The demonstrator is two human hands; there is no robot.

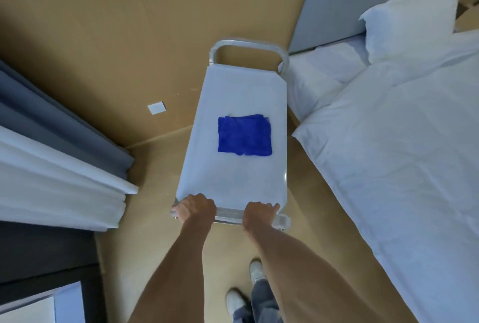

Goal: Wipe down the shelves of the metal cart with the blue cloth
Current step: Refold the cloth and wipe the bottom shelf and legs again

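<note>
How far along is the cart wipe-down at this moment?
Nothing looks wiped yet. The blue cloth lies folded flat on the cart's top shelf, untouched. In hand: the left hand and right hand each have a grip on the near handle bar. Left: picking up the cloth and wiping every shelf; lower shelves are hidden from this view.

Metal, cloth and cardboard, mostly matt.
The metal cart (234, 94) has a glossy silver frame and a smooth, pale matt top shelf; the blue cloth (245, 135) looks soft and napped; the floor (103, 37) is matt brown cardboard; the bed (401, 154) wears crumpled white fabric.
</note>
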